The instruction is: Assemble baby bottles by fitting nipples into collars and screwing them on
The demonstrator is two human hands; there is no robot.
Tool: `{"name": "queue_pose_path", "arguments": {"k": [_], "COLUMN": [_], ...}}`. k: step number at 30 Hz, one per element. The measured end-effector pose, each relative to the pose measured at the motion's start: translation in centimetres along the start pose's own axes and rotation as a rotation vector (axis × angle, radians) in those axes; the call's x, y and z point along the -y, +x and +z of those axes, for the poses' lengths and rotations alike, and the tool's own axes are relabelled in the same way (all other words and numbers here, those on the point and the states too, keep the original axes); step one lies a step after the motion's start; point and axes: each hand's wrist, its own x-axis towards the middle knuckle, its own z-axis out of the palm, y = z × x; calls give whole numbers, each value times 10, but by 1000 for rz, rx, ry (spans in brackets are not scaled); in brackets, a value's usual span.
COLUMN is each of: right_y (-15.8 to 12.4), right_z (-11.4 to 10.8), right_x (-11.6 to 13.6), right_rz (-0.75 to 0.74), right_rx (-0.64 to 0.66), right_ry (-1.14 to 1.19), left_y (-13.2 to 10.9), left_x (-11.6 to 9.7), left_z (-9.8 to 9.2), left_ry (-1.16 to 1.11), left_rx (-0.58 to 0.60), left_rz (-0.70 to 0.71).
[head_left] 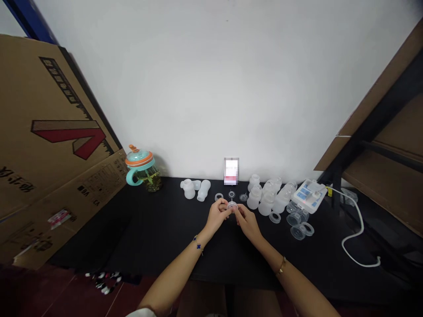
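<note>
Over the black table, my left hand point(216, 216) and my right hand point(247, 221) meet with their fingertips pinched around a small whitish bottle collar ring point(232, 205). The fingers cover part of the ring, and its details are too small to tell. Just behind the hands lie another pale ring point(218, 197), a small clear round part point(231, 194) and a second clear round part point(243, 197). Right of my right hand stand and lie several translucent white baby bottles point(266, 202), with a loose collar ring point(274, 217) in front of them.
Farther left are a few milky bottle-like parts point(189, 189) and a teal-lidded glass jug point(142, 164). A lit phone point(231, 171) leans on the wall. Clear cups point(298, 231), a white box point(309, 195) and a white cable point(361, 220) lie right. A large carton point(49, 145) borders the left.
</note>
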Motion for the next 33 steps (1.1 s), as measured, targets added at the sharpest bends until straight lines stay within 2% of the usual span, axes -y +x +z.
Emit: {"name": "queue_pose_path", "arguments": {"k": [5,13,21,28,33], "right_y": [-1,0,0,2,2], "right_z": [1,0,0,-2,-2], "right_x": [-1,0,1,1,0], "right_rz": [6,28,-15,2,-12], "right_rx": [2,5,22,-20,-42], "right_ry": [18,36,-31,-95,-160], "left_y": [0,-1,-1,-7,-10], "left_x": [3,3,3,4,1], "left_z": [-1,0,0,2,3], "left_ry": [-54,-46,-34,116,197], "left_rx": [18,12,-8,-9,-8], "left_rz": [-40,-7,16,121,141]}}
